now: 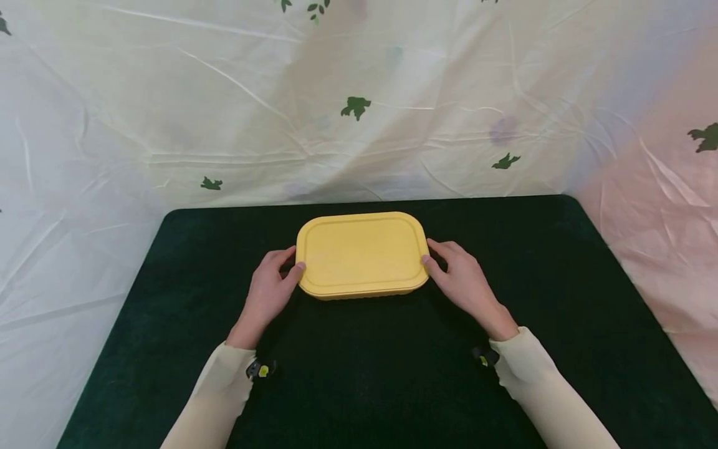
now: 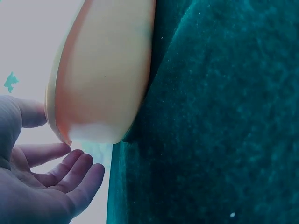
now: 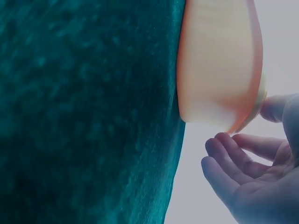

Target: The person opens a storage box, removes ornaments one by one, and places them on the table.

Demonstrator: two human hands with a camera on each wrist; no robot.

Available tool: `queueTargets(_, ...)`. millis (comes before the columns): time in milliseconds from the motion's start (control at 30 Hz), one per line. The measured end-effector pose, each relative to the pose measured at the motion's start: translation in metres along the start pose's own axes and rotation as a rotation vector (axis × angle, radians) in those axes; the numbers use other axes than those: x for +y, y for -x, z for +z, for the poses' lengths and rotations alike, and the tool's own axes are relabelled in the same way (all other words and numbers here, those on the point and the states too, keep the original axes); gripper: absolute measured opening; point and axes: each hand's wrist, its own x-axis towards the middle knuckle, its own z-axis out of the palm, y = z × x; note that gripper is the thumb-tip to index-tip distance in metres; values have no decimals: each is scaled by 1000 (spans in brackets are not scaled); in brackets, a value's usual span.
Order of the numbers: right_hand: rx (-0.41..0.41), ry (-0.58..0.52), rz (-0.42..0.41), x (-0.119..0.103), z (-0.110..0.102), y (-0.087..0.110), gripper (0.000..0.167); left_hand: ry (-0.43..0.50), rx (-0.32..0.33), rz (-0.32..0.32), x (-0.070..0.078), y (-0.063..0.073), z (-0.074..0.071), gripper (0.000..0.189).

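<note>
A yellow rectangular storage box with rounded corners sits on the dark green table; its flat lid [image 1: 361,252] is on. My left hand [image 1: 268,290] pinches the left end of the lid, thumb at the top edge and index finger at the rim below. The right hand [image 1: 467,284] pinches the opposite end in the same way. In the left wrist view, the box wall [image 2: 103,70] stands on the cloth, and the other fingers are loosely bent beneath the rim. Fingers in the right wrist view likewise stay near the rim, beside the box wall [image 3: 217,60].
Dark green cloth [image 1: 359,374] covers the table, which has rounded far corners. Behind it hangs a pale, creased curtain [image 1: 252,125] with green leaf and bird prints. The box stands close to the table's far edge.
</note>
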Motion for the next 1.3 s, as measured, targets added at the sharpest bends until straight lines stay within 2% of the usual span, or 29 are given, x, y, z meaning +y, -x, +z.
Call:
queueTargets(700,-31,-75,12,-5,-5,2,58,-11,38,10,1,4,0,57)
queueTargets(967,-5,-42,4,-7,-7,4,57,-14,67,49,6,6,-1,55)
queueTargets(1300,6,-50,-10,-15,-12,9,57,-11,68,57,9,10,-7,55)
